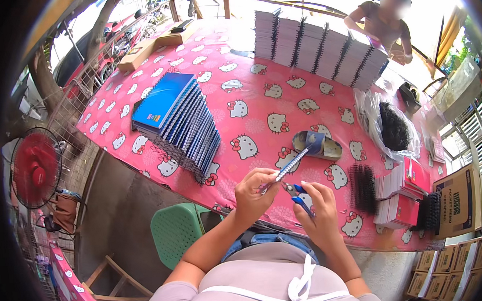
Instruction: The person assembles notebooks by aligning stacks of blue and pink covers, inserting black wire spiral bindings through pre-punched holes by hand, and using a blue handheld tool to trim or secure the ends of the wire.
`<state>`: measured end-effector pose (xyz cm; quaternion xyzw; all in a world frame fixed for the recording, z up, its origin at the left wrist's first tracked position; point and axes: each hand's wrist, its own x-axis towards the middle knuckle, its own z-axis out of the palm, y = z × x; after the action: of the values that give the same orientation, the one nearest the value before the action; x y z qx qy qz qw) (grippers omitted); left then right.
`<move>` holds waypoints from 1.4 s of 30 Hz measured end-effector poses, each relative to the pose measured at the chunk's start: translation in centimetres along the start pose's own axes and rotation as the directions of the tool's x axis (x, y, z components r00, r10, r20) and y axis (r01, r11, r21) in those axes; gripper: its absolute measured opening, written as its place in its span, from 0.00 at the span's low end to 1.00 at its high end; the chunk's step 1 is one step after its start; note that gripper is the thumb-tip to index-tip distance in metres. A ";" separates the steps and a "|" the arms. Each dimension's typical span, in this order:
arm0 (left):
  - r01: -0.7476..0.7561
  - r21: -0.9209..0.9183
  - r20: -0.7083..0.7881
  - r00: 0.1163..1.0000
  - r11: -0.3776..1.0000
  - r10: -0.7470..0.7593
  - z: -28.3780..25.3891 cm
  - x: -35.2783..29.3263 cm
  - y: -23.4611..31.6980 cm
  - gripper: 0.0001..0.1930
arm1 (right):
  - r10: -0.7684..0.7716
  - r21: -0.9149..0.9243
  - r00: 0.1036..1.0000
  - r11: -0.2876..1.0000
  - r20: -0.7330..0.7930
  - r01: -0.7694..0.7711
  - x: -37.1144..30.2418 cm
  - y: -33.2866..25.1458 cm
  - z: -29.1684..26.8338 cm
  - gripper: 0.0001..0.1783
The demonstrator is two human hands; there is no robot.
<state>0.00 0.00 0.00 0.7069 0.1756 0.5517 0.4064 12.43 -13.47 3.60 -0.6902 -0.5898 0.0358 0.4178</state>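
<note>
In the left hand, a blue-and-white spiral notebook

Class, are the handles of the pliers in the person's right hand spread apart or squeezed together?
Spread apart: a gap shows between the two blue handles of the pliers in the right hand.

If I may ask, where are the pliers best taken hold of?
Probably by both blue handles, from the right, as the right hand does: the pliers' metal head points left toward the notebook, and the handles spread apart on the right, leaving the head free.
</note>
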 end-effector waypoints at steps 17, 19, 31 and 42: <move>0.028 0.262 -0.146 0.989 0.965 0.011 -3.8 -1.2 0.3 0.12 | -0.083 -0.432 0.948 0.875 0.306 0.216 -2.7 10.8 3.1 0.29; -0.004 0.419 -0.043 0.999 0.908 0.024 -4.8 -0.4 2.6 0.12 | -0.212 -0.309 0.959 0.914 0.189 0.263 0.9 6.8 2.3 0.34; 0.058 0.234 -0.680 0.724 0.970 0.120 -17.7 9.3 5.3 0.32 | -0.060 0.921 0.998 0.387 -0.015 0.037 22.2 -11.6 5.6 0.19; 0.147 0.058 -0.789 0.613 0.987 -0.045 -17.4 14.2 -1.9 0.28 | -0.186 0.487 0.977 0.847 -0.105 0.213 26.5 -8.2 17.0 0.29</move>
<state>-11.05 17.64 8.64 0.4068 0.4050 0.7711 0.2756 4.76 17.60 9.41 -0.4956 -0.6177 0.1239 0.5979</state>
